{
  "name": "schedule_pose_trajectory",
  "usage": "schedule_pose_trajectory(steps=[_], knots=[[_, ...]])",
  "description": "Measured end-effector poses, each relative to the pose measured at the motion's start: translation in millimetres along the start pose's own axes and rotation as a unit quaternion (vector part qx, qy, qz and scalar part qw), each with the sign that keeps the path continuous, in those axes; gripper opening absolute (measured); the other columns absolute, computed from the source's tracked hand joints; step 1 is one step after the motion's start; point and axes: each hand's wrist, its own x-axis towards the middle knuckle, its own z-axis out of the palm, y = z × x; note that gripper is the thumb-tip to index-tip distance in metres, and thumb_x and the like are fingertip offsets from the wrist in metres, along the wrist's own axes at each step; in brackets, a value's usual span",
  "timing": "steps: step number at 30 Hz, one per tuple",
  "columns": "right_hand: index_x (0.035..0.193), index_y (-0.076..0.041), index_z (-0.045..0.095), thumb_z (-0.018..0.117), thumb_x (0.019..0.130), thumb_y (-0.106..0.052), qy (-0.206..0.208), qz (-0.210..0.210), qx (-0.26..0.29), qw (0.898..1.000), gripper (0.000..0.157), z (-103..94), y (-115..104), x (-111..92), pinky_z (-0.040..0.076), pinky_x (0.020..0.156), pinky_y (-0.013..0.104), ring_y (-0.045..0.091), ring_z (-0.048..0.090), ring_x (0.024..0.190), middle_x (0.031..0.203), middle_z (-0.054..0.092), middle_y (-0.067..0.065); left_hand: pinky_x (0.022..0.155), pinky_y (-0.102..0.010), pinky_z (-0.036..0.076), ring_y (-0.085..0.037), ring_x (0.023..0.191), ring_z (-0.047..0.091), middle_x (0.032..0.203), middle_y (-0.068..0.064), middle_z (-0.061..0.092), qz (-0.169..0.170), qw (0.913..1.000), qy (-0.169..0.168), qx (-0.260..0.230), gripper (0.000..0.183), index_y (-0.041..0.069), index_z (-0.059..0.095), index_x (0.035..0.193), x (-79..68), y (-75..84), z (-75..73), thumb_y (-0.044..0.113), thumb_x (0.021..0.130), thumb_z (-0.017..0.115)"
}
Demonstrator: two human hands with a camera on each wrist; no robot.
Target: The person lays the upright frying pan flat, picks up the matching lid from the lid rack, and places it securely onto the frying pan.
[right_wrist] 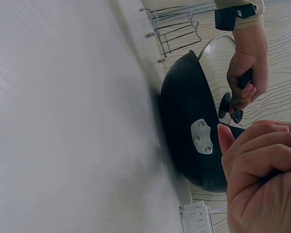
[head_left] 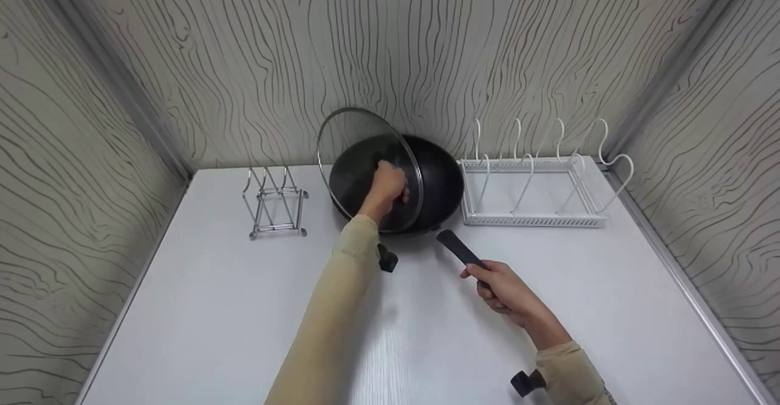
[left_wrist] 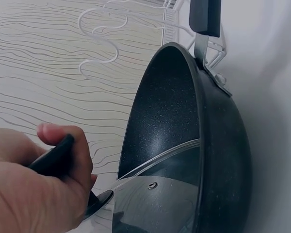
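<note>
A black wok (head_left: 442,179) stands on the white table against the back wall. Its long black handle (head_left: 458,248) points toward the front right, and my right hand (head_left: 503,289) grips it near the end. My left hand (head_left: 389,183) holds the black knob (left_wrist: 56,158) of a glass lid (head_left: 347,125). The lid is tilted, its lower part inside the wok and its upper left rim standing out beyond the wok's edge. In the right wrist view the left hand (right_wrist: 250,73) is curled round the knob, while the right hand (right_wrist: 264,174) hides most of the handle.
Left of the wok is a small metal wire rack (head_left: 280,228). Close on the wok's right stands a white rack (head_left: 536,221) with tall curved wire dividers. Wood-patterned panels (head_left: 292,39) enclose the white table (head_left: 244,307) at the back and sides.
</note>
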Motion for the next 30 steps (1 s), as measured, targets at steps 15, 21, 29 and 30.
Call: schedule_pose_trajectory(steps=[15,21,29,30], knots=[[0.117,0.007,0.058,0.053,0.109,-0.028,-0.002,-0.001,0.001,1.000,0.036,-0.3,0.5,0.8,0.024,0.040,0.016,0.000,0.029,0.043,0.059,0.038,-0.009,0.052,-0.028,0.044,-0.014,0.057,0.045,0.073,-0.003,0.045,-0.020,0.9990,-0.005,-0.038,0.068,-0.004,-0.006,0.162,3.2,-1.6,2.7,0.003,0.106,0.031],[0.120,0.008,0.057,0.053,0.108,-0.028,-0.006,-0.002,0.004,1.000,0.038,-0.1,0.9,0.1,0.023,0.040,0.015,0.000,0.028,0.043,0.060,0.038,-0.009,0.054,-0.028,0.045,-0.015,0.059,0.045,0.076,-0.005,0.046,-0.022,0.9989,-0.010,-0.041,0.061,-0.005,0.001,0.161,0.8,-1.8,4.7,0.004,0.107,0.029],[0.119,0.007,0.058,0.054,0.108,-0.028,-0.004,0.002,0.002,1.000,0.037,-1.2,0.1,-0.3,0.024,0.040,0.016,0.000,0.029,0.043,0.060,0.039,-0.009,0.053,-0.027,0.044,-0.015,0.059,0.043,0.075,-0.004,0.044,-0.016,0.9982,-0.006,-0.058,0.049,-0.007,0.013,0.153,-0.6,-1.9,7.9,0.004,0.107,0.027],[0.119,0.006,0.058,0.054,0.108,-0.028,-0.003,0.003,0.001,1.000,0.036,-2.0,-0.4,-0.8,0.024,0.040,0.016,0.000,0.029,0.043,0.060,0.039,-0.009,0.053,-0.027,0.043,-0.015,0.059,0.043,0.075,-0.005,0.044,-0.016,0.9978,-0.006,-0.063,0.049,-0.007,0.014,0.153,-0.3,-2.1,8.7,0.004,0.107,0.027]])
